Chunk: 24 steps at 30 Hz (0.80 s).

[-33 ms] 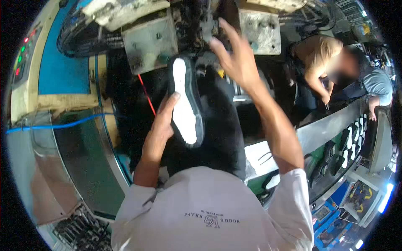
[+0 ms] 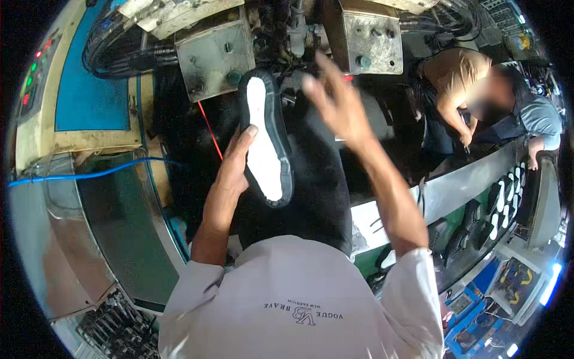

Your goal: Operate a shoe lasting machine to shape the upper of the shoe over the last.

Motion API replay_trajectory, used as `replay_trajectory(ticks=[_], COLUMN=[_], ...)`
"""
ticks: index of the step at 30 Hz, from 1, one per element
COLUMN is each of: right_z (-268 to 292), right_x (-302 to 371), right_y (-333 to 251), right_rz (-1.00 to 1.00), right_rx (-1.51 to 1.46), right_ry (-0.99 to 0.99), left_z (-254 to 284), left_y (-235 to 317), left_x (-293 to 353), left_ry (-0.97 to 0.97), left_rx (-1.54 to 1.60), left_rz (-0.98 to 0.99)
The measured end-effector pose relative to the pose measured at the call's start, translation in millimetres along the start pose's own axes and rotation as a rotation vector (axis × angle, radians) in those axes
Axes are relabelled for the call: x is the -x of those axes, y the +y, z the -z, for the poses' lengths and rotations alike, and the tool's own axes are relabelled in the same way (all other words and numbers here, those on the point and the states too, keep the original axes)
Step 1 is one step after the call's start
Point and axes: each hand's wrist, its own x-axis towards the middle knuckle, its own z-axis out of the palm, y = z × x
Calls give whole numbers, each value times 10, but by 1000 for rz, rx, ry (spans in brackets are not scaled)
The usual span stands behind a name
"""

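Black/wht shoe | L hand: grip pinching it, fingers mostly hidden | R hand: grip spread, blurred

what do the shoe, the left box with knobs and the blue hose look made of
Shoe: black part likely leather or a synthetic, smooth with a faint sheen; white middle matte, perhaps board or fabric.
Left box: probably metal, dull grey, scuffed and stained, with crisp edges.
Blue hose: seemingly flexible plastic, smooth, bending in a gentle curve.

1 black, white-bottomed shoe — underside facing up, far end leaning slightly left.
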Motion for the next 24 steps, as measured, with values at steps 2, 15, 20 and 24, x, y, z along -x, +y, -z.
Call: replay_trajectory(ticks=[2, 15, 20, 24], right_z=[-232, -1183, -1169, -979], right_x=[786, 1724, 1951, 2001], right_y=[138, 38, 127, 355], right_rz=[-548, -279, -400, -456], right_rx=[-642, -313, -541, -470], right_ry=[-271, -561, -596, -478], left_z=[-153, 534, 1626, 3157], left_y=[78, -556, -384, 345], left_x=[53, 1305, 2029, 2084], left_ry=[-4, 42, 709, 993], left_rx=[-42, 128, 133, -504], left_rz=[-34, -318, -158, -609])
